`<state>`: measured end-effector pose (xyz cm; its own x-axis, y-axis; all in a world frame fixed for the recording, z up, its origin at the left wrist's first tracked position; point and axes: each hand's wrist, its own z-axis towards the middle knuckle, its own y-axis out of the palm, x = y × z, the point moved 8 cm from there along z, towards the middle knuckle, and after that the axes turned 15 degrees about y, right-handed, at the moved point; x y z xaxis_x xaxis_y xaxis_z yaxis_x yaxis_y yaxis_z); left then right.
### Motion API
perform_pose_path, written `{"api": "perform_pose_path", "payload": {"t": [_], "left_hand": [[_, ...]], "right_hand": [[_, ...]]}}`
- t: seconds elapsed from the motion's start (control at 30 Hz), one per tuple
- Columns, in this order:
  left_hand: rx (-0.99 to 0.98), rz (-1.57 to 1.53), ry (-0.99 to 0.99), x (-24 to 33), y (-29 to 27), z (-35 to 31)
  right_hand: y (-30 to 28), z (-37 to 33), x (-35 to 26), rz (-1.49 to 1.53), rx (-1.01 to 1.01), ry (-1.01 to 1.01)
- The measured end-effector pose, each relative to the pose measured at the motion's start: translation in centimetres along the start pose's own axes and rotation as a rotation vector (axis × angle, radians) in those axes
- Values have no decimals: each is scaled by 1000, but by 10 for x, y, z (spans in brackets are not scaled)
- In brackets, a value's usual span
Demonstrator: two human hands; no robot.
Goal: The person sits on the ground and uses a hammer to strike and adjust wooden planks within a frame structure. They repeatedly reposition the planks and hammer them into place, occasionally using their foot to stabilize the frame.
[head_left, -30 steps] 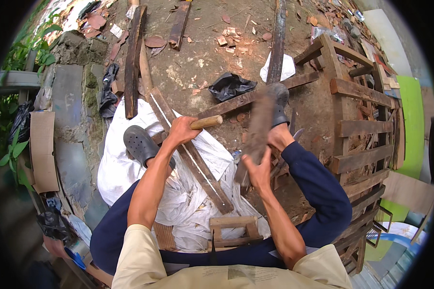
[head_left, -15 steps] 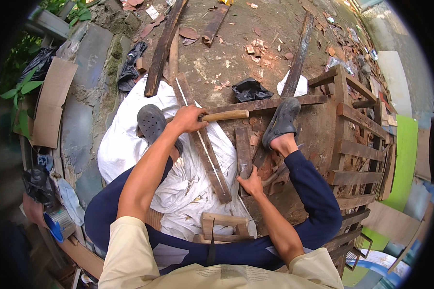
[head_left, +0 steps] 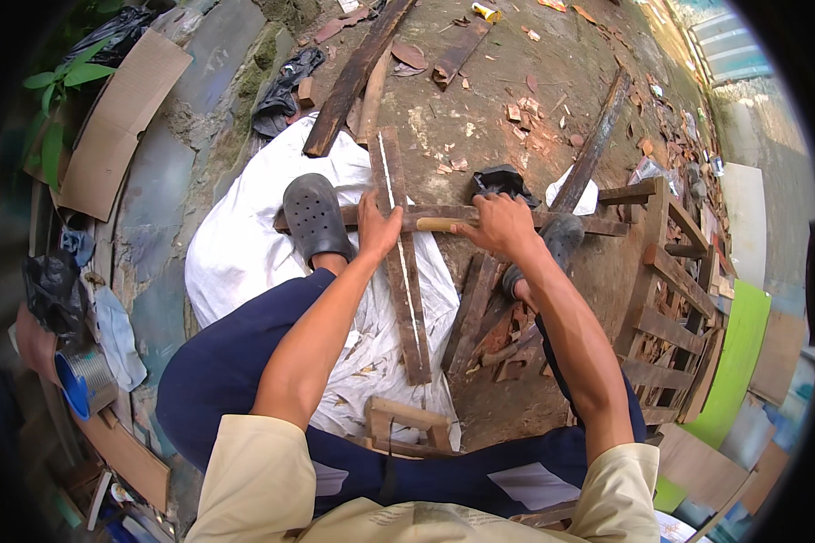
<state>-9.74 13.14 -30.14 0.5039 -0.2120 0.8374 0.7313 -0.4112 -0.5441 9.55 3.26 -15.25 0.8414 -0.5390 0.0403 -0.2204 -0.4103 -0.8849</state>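
My left hand (head_left: 378, 224) is closed around a brown wooden slat (head_left: 411, 312) with a white line along its length. The slat crosses a dark wooden bar (head_left: 598, 224) that lies crosswise between my feet. My right hand (head_left: 505, 224) grips the end of a pale wooden tool handle (head_left: 439, 223), just right of the slat; the tool's head is hidden. Dark clogs cover my feet, the left clog (head_left: 317, 217) beside my left hand and the right clog (head_left: 563, 237) partly behind my right wrist. A short wooden board (head_left: 469, 312) leans below my right hand.
White sacking (head_left: 244, 235) lies under the slat. A slatted wooden frame (head_left: 647, 271) stands at the right. Ahead lie dark planks (head_left: 358, 77), a black plastic bag (head_left: 503, 181) and brick chips. A small wooden stool-like piece (head_left: 407, 416) sits between my legs.
My right hand has left the short board and moved up to the tool handle. The slat has turned more upright in view, and my left hand has shifted on it. The view has shifted.
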Motion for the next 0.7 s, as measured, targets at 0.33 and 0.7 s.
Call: {"api": "perform_pose_path", "payload": {"t": [0.33, 0.7], "left_hand": [[100, 130, -567, 28, -6, 1], [-38, 157, -358, 10, 0, 5]], "right_hand": [[67, 24, 1, 243, -793, 182], [52, 11, -10, -16, -651, 406]]}}
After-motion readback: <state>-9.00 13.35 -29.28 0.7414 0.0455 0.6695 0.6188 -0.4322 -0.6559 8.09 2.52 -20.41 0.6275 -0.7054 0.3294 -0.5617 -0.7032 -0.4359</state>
